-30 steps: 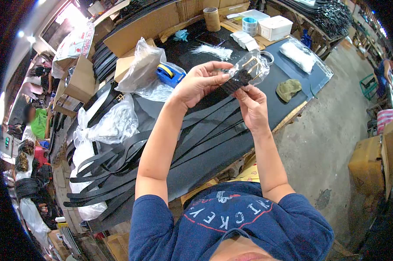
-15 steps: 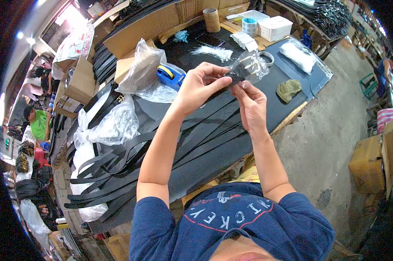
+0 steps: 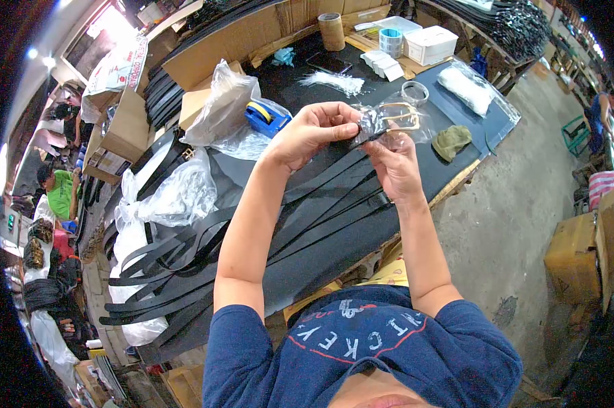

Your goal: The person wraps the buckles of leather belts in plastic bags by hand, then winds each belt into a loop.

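Above the table, a gold-coloured belt buckle (image 3: 403, 124) is wrapped in a clear plastic bag, with a black belt end beside it. My left hand (image 3: 320, 132) pinches the belt at the left of the buckle, thumb on top. From below, my right hand (image 3: 395, 166) has its fingers closed at the lower edge of the plastic, partly behind it. Several black belts (image 3: 279, 234) trail across the table under my hands. Just past the buckle lies a roll of clear tape (image 3: 414, 92), and an olive cloth (image 3: 452, 143) is to its right.
A blue tape dispenser (image 3: 266, 120) and crumpled plastic bags (image 3: 218, 112) lie at left. White ties (image 3: 334, 83), a phone (image 3: 328, 63), a cardboard tube (image 3: 330, 32) and a white box (image 3: 430, 45) are farther back. A person in green (image 3: 63, 194) is at far left.
The wrapped buckle has turned, so its gold frame now shows plainly and points right. My right hand has shifted slightly right and down, while my left hand stays near its former place.
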Tool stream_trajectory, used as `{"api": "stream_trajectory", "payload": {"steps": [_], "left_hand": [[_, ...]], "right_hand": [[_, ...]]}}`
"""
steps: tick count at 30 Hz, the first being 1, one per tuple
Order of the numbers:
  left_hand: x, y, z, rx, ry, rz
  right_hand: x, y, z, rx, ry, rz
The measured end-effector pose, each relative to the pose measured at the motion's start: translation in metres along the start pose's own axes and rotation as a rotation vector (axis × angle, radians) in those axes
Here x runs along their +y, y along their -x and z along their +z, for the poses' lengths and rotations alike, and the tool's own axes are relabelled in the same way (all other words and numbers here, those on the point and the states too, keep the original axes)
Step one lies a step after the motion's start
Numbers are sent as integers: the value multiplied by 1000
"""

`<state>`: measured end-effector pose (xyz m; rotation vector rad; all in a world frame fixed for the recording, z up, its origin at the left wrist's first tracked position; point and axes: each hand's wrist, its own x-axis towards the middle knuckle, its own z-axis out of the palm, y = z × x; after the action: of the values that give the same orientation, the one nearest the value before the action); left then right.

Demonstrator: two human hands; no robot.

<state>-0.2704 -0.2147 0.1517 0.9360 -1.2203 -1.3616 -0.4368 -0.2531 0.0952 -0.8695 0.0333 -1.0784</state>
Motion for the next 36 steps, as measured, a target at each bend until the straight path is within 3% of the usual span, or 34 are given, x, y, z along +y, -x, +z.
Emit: {"api": "stream_trajectory", "payload": {"steps": [3, 5, 7, 9, 10, 13, 19, 22, 24, 28, 31, 35, 36], "left_hand": [[-1, -5, 4, -87, 129, 22], [0, -6, 7, -85, 164, -66], [-4, -6, 8, -118, 154, -23], [-8, -5, 12, -12, 40, 18], [-7, -3, 19, 111, -144, 80], [-17, 1, 27, 282, -218, 181], [-22, 3, 28, 309, -220, 316], [-21, 8, 25, 330, -271, 371], [-16, 14, 24, 381, -463, 466], [10, 29, 17, 552, -336, 519], [33, 42, -1, 586, -69, 597], [45, 60, -24, 584, 48, 640], [46, 63, -26, 589, 67, 651]], "right_hand": [[-8, 0, 3, 47, 88, 6], [-10, 2, -5, -11, 173, -6], [-4, -3, -17, 37, 94, -39], [-10, -10, -21, -4, 572, -211], [-10, -10, -14, 58, 481, -210], [-10, -14, -3, 195, 258, -135], [-11, -18, -4, 184, 231, -101], [-12, -19, -2, 135, 166, -33], [-11, -24, -6, 7, 205, 13], [1, -50, 2, -190, 279, 75], [54, -87, -2, -195, 437, 130], [143, -143, -40, -271, 1102, 119], [159, -155, -46, -288, 1098, 120]]}}
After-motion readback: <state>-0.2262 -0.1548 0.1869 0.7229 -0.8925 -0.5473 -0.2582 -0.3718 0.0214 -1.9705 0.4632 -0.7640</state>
